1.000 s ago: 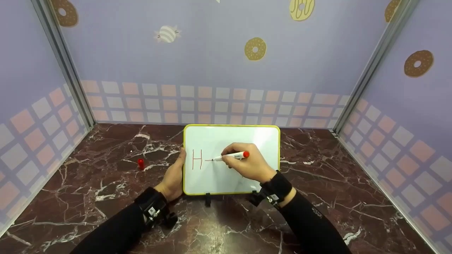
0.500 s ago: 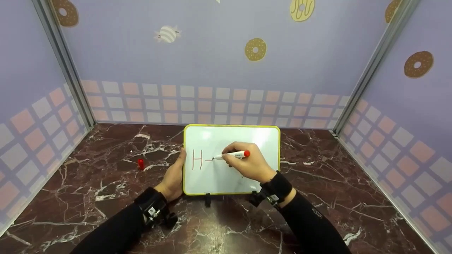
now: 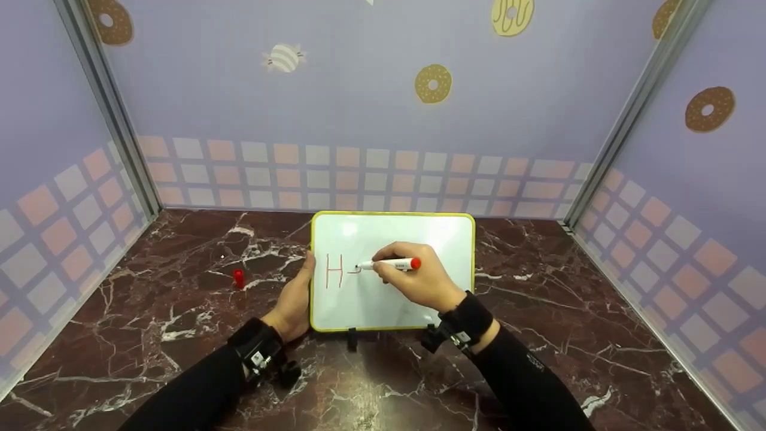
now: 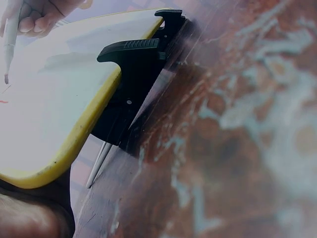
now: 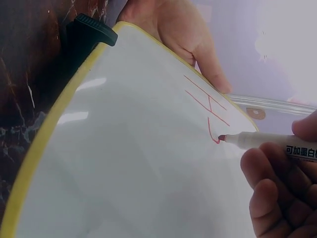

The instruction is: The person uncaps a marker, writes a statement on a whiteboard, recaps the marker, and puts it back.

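A small whiteboard [image 3: 392, 308] with a yellow frame stands tilted back on the table, propped on black stand clips [image 4: 133, 74]. My left hand [image 3: 294, 302] grips its left edge, the thumb along the frame and the fingers hidden behind. A white marker [image 3: 398, 264] with a red end is pinched in my right hand [image 3: 422, 276]. Its tip [image 5: 222, 138] touches the board at the end of a short curved red stroke [image 5: 212, 130]. To the left of that stroke is a red letter H [image 3: 334, 270].
A red marker cap [image 3: 239, 278] sits on the dark marbled table [image 3: 197, 353], left of my left hand. Patterned purple panels [image 3: 359, 108] close in the back and both sides. Camera straps [image 3: 467, 320] circle both wrists.
The marker tip has curved upward and slightly left, turning the short flat stroke beside the H into a hook. My left hand and the board have stayed put.
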The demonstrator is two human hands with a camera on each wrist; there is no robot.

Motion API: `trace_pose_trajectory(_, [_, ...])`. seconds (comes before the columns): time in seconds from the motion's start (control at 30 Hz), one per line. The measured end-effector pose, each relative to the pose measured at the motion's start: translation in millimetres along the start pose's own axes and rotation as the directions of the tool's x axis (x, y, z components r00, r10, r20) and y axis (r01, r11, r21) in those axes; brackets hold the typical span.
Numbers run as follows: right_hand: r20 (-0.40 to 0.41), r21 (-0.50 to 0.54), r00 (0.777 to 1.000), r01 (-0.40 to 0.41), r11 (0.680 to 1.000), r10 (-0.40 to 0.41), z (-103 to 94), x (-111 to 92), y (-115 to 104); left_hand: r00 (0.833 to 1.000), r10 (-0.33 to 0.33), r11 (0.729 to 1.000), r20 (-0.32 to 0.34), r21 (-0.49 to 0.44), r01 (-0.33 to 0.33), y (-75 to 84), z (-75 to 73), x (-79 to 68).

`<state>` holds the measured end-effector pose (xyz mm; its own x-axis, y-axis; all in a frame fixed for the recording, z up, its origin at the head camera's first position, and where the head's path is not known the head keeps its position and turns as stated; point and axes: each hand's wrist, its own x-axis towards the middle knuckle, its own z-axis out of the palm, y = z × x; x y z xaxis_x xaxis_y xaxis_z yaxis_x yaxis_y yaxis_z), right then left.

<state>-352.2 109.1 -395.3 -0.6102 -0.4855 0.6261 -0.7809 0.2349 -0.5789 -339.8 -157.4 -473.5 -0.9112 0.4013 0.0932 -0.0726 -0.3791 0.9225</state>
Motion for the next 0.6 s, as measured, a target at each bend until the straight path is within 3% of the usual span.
trace_pose_trajectory(0.6, [0.043, 0.038, 0.999, 0.03, 0.999, -0.032, 7.3, -1.6, 1.6, 0.999, -0.008, 1.0, -0.038, 0.016, 0.008, -0.4, -0.6, 1.7])
